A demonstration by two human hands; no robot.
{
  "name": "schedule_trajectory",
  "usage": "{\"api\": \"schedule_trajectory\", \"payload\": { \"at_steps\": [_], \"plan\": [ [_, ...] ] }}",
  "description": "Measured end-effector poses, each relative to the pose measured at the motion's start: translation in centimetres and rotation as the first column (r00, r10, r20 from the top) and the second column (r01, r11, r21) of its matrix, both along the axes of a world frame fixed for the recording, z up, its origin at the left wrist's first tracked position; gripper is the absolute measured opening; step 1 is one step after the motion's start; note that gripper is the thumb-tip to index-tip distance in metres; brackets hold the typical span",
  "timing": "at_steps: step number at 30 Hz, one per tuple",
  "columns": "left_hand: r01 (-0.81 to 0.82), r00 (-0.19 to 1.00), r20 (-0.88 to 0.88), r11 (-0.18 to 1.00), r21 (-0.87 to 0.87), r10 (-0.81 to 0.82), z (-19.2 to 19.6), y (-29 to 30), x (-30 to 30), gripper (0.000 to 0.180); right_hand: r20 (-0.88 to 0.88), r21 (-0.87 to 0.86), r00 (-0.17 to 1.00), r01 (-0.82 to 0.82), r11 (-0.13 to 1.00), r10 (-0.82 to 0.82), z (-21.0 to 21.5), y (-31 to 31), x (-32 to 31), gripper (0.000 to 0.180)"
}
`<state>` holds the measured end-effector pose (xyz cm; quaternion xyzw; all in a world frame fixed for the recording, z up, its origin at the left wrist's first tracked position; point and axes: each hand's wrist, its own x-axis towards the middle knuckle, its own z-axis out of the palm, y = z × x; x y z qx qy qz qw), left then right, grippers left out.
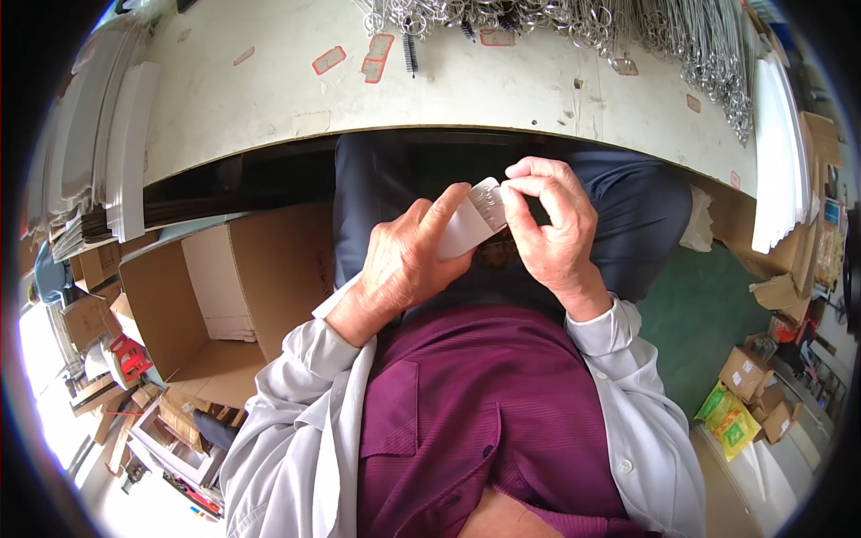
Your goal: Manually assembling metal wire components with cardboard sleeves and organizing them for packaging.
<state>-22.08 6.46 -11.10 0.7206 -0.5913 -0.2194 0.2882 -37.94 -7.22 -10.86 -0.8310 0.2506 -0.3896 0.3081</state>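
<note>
A long, narrow white box lies slantwise above my lap, and my left hand is wrapped round it. Its upper right end is open, showing thin silvery wire pieces inside. My right hand is at that end, thumb and forefinger bent together at the box's edge. Whether they pinch the box's end or a wire piece is too small to tell. The lower left end of the box comes out beneath my left wrist.
A pale worktable spans the far side. Wire-handled brushes are heaped along its back right. Flat white boxes are stacked at the left and right. An open cardboard carton stands left of my legs. A yellow-green bag is at the right.
</note>
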Motion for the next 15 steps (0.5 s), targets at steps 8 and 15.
{"api": "schedule_trajectory", "payload": {
  "at_steps": [8, 15],
  "plan": [
    [-0.003, 1.000, -0.020, 1.000, 0.003, 0.003, -0.2, -0.1, -0.1, 0.076, -0.021, 0.362, 0.998, 0.066, 0.930, -0.063, -0.6, -0.5, -0.8, 0.005],
    [0.024, 0.999, -0.031, 0.999, 0.036, -0.023, -0.4, 0.1, -0.1, 0.077, -0.044, 0.732, 0.998, 0.004, 0.681, 0.042, 0.9, -1.2, -1.1, 0.010]
  ]
}}
